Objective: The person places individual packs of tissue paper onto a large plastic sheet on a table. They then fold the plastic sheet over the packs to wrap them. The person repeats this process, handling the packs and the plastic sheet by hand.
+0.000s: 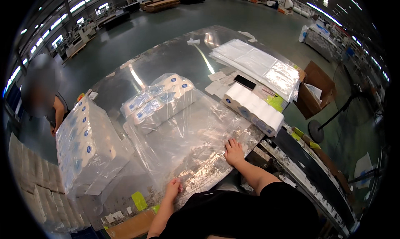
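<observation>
Shiny metal covers the worktable (166, 58), which fills the middle of the frame and mirrors the ceiling lights. At lower centre the left hand (173, 188) pinches the near edge of a large clear plastic bag (196, 135), fingers closed on the film. Just right of it, the right hand (233, 152) lies flat and open on the same bag's lower right corner. The bag stretches up and left from both hands (it is mostly slack and empty), and a bundle of wrapped paper rolls (160, 99) sits in its far end. A row of bare white rolls (254, 108) lies to the upper right, a tall wrapped stack (85, 143) at left, and flat bags (254, 64) beyond.
</observation>
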`<state>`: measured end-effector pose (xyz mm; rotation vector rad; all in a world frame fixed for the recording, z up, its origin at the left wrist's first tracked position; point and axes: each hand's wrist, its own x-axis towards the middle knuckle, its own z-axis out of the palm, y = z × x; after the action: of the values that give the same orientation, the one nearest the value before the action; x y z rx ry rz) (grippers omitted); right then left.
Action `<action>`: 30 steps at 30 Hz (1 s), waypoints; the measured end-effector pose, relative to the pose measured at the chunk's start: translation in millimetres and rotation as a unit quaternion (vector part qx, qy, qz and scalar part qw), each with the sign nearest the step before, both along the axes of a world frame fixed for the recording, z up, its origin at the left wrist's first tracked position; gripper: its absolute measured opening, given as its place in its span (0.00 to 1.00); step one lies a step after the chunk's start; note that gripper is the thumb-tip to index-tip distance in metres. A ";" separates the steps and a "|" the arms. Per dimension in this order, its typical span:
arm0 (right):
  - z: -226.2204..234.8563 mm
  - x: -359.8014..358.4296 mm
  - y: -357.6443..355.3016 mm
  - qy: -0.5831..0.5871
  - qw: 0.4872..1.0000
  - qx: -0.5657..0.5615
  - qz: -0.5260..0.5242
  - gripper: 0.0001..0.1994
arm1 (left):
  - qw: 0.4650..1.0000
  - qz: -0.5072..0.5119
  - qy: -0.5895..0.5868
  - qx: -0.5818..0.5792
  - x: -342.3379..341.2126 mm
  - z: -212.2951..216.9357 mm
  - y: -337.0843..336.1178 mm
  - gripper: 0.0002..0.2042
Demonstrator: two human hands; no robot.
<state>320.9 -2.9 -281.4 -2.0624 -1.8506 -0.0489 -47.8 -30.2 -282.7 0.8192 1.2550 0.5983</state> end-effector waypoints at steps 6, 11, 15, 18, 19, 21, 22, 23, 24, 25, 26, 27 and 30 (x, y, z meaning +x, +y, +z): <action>1.6 35.7 4.4 0.266 0.959 -0.099 0.013 0.15 | 0.999 -0.013 0.042 -0.030 6.8 15.4 7.0 0.09; 56.3 155.8 -4.0 0.509 0.815 0.126 -0.248 0.10 | 0.998 0.014 0.068 0.000 5.0 8.1 0.8 0.09; 48.5 294.1 -17.2 0.256 0.849 0.193 -0.420 0.15 | 0.993 0.034 0.106 0.023 13.5 7.2 2.8 0.08; 51.9 317.7 -9.2 0.486 0.763 0.152 -0.399 0.22 | 0.993 0.038 0.111 0.026 11.8 0.2 2.5 0.07; 47.7 319.0 -6.2 0.510 0.763 0.127 -0.377 0.23 | 0.993 0.035 0.113 0.027 10.7 -1.1 3.4 0.07; 25.7 321.2 -0.4 0.557 0.757 0.082 -0.332 0.24 | 0.991 0.025 0.129 0.023 14.3 1.8 10.1 0.06; 2.8 326.6 -2.2 0.485 0.808 0.072 -0.325 0.24 | 0.989 0.018 0.145 0.016 19.2 7.0 13.3 0.06; 10.6 306.9 0.0 0.497 0.808 0.043 -0.312 0.23 | 0.986 0.025 0.165 0.006 19.2 10.0 8.8 0.06; 18.6 283.3 1.6 0.509 0.807 0.015 -0.299 0.23 | 0.985 0.036 0.168 0.005 18.0 10.2 6.3 0.06; 25.4 264.8 -6.6 0.556 0.786 -0.012 -0.271 0.22 | 0.985 0.038 0.170 0.003 18.0 9.3 5.8 0.06; 26.6 247.8 -14.6 0.599 0.763 -0.038 -0.242 0.21 | 0.985 0.038 0.169 0.001 19.1 7.9 7.0 0.06; 21.9 228.2 -22.3 0.625 0.747 -0.025 -0.228 0.21 | 0.986 0.039 0.161 0.002 20.8 6.7 10.4 0.06; 4.7 165.5 -47.4 0.688 0.701 -0.003 -0.186 0.22 | 0.988 0.038 0.151 0.000 23.2 5.9 9.5 0.06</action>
<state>486.4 -50.3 -276.7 -1.5161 -0.4626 1.0756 -24.7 -20.7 -276.8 0.8881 1.5683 0.5494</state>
